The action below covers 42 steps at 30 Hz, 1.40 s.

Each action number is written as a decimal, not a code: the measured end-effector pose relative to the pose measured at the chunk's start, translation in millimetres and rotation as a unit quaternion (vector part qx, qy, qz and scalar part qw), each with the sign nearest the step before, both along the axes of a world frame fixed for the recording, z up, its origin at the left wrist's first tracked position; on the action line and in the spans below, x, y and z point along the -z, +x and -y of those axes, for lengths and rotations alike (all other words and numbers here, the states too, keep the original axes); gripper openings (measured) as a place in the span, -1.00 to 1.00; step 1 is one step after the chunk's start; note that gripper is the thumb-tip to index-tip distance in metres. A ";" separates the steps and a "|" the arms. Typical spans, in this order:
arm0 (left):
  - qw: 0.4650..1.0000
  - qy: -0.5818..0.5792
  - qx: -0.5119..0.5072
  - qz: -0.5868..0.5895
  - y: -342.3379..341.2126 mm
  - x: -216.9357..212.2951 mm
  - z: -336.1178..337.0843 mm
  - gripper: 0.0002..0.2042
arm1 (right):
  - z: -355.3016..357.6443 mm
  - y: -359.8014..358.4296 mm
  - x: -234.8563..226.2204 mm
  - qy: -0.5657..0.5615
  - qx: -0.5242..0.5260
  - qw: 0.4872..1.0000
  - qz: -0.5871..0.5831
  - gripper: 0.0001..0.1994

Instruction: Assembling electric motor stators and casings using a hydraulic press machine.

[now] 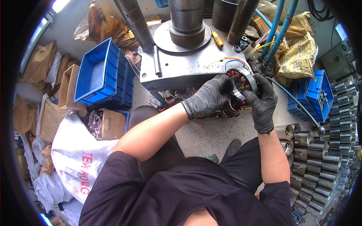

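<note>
even daylight, sharp centre, fisheye bending and dark vignette at edges

speckled grey concrete floor (211,135). grey metal press table (181,67) with heavy steel columns (134,20) ahead. stacked blue plastic crates (102,75) left, another blue crate (315,94) right. brown cardboard boxes (69,90) and a white sack (79,158) at left. rows of shiny metal cylinders (320,158) right. daylight at upper corners.
</note>
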<state>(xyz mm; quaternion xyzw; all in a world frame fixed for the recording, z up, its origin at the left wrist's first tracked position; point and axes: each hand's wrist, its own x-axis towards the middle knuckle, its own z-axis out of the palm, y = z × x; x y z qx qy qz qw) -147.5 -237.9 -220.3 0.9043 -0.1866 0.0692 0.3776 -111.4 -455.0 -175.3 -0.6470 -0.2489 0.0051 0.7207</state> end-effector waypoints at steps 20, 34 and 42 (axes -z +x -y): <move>0.954 -0.295 0.042 -0.037 24.6 55.6 18.2 -0.81 | -6.4 -12.0 6.6 -0.089 0.012 0.991 0.100 -0.43; 0.904 -0.338 -0.155 -0.209 -20.3 -42.2 16.2 -0.62 | -1.5 -3.3 2.8 -0.004 0.048 0.997 0.061 -0.45; 0.835 -0.455 -0.174 -0.256 -9.0 -29.2 29.0 -0.55 | -16.6 -12.9 10.2 -0.025 0.041 0.993 0.104 -0.49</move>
